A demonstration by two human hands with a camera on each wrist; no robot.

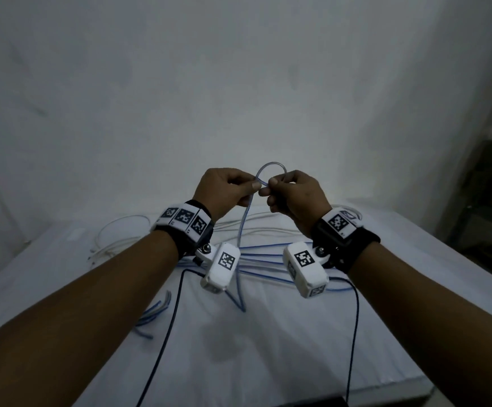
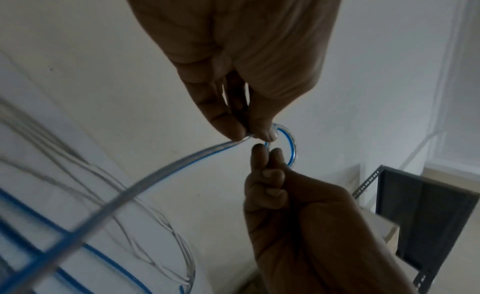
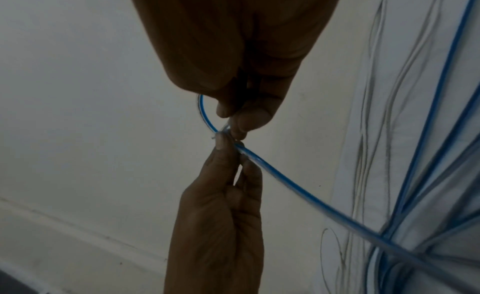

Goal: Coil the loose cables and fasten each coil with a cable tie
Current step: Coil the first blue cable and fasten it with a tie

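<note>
Both hands meet in mid-air above the white-covered bench (image 1: 268,362), each pinching the same clear, blue-striped flexible cable (image 1: 243,227). The left hand (image 1: 227,190) nips it between thumb and forefinger at the crossing point of a small loop (image 1: 271,168) that arches toward 12 o'clock; the right hand (image 1: 294,195) pinches the loop's other leg, fingertips almost touching the left's. From the pinch the cable drops toward 6 o'clock to the bench, joining a spread of blue strands (image 1: 265,259) beneath the wrists. Thin white cables (image 1: 121,230) lie in loose curves at 10 o'clock from the hands. Short blue cable pieces (image 1: 153,312) sit at 8 o'clock. Two black leads (image 1: 174,312) run from the wrist-worn cameras toward 6 o'clock. At 3 o'clock a dark metal shelf frame (image 2: 426,216) stands beside the bench.
</note>
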